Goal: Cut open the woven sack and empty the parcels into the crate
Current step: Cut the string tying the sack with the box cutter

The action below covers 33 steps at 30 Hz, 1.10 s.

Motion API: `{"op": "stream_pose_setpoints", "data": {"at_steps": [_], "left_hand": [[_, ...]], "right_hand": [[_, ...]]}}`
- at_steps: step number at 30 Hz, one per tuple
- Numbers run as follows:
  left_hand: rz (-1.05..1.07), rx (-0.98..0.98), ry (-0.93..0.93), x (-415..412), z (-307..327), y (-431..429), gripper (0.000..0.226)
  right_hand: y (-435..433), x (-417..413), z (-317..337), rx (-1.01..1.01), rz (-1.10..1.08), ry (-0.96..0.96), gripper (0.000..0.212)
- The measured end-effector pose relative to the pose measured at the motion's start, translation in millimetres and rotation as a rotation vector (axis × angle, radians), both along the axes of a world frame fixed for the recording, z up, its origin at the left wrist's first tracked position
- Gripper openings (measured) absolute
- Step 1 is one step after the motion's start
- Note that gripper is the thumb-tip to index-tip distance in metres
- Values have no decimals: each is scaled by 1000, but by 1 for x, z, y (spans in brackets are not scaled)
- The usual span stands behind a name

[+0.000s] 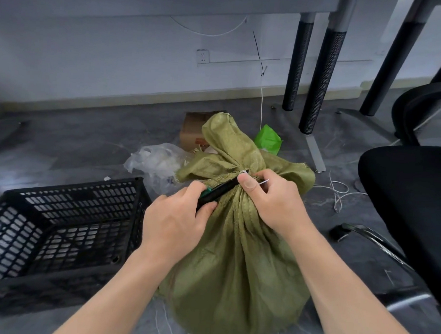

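Legible text: none. Cardboard box [190,130], at 12 o'clock beyond the woven sack [235,256], bears a reddish printed patch, too blurred to read.

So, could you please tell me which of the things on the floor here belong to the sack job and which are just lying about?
For the job:
- woven sack
- white tie at its neck
- black cutter in the left hand
- right hand gripping the neck
- black crate

Lying about:
- clear plastic bag
- cardboard box
- green bag
- white cord
- office chair
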<state>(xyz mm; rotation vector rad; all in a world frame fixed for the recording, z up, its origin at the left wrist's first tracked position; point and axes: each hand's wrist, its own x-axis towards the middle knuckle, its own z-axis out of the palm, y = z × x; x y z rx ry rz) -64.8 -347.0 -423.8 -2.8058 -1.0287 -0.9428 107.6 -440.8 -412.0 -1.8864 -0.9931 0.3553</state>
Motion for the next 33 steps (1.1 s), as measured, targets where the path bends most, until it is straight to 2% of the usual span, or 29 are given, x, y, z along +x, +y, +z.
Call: {"op": "stream_pose_setpoints", "data": {"at_steps": [3, 5, 8, 12, 14, 17, 21, 26, 30, 33], "left_hand": [[-3, -15, 30, 0, -1, 2, 27], [-39, -65, 78, -3, 2, 6, 27], [-91, -119, 112, -8, 10, 15, 27], [-89, -204, 96, -6, 12, 16, 31], [-98, -238, 116, -4, 11, 14, 35], [-110, -283, 134, -3, 11, 14, 30], [-127, -321, 144, 0, 12, 13, 26], [-126, -238, 101, 6, 6, 6, 25], [-140, -125, 60, 8, -1, 6, 30], [-136, -108, 51, 9, -3, 6, 30]], "right_hand": [[0, -2, 1, -65, 52, -87, 58], [-3, 0, 2, -53, 84, -72, 48], [-5, 6, 4, 71, 171, 88, 16], [-5, 9, 0, 198, 272, 259, 21], [-5, 7, 0, 241, 243, 315, 19], [-5, 9, 1, 287, 169, 365, 19], [-6, 12, 2, 294, 135, 352, 17], [0, 7, 0, 304, -38, 404, 24], [4, 8, -3, 257, -113, 476, 20], [6, 11, -6, 222, -159, 459, 20]]}}
